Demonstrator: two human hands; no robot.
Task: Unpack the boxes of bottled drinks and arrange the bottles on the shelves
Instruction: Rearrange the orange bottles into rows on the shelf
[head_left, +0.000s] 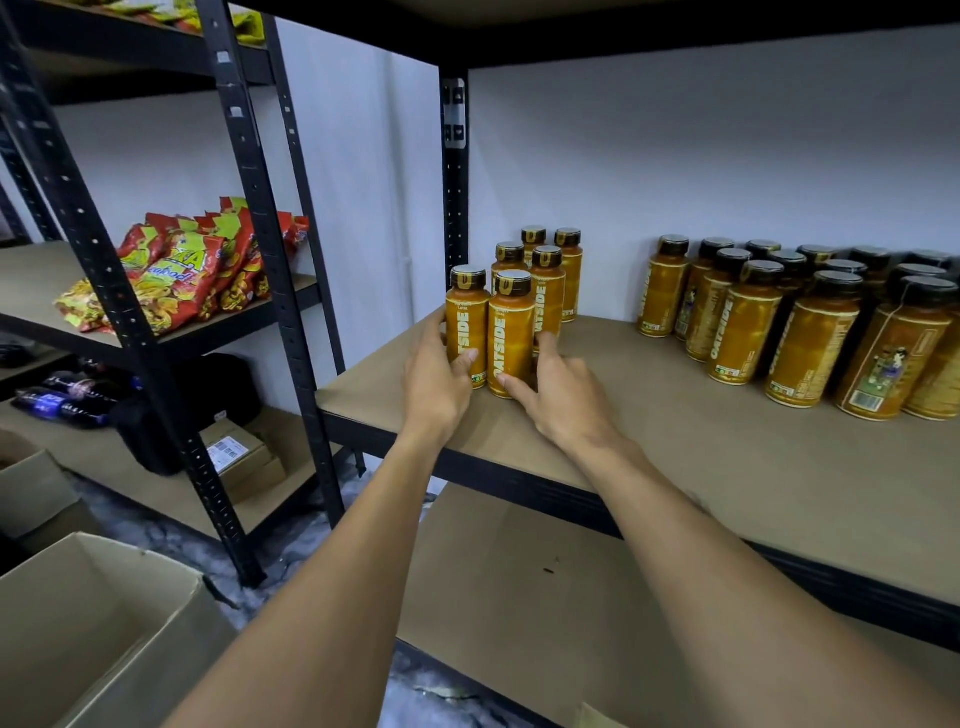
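Head cam: I'm seeing an open brown cardboard box sitting bottom left, with red-and-yellow snack packets lying on the neighbouring rack. Left hand is curling thumb and fingers round the front-left bottle of a small cluster of six orange plastic bottles with dark caps, which is standing at the left end of the tan shelf board. Right hand is cupping the front-right bottle, thumb touching its base, fingers going behind. Well apart, further right, a bigger group of matching orange bottles is standing in rows.
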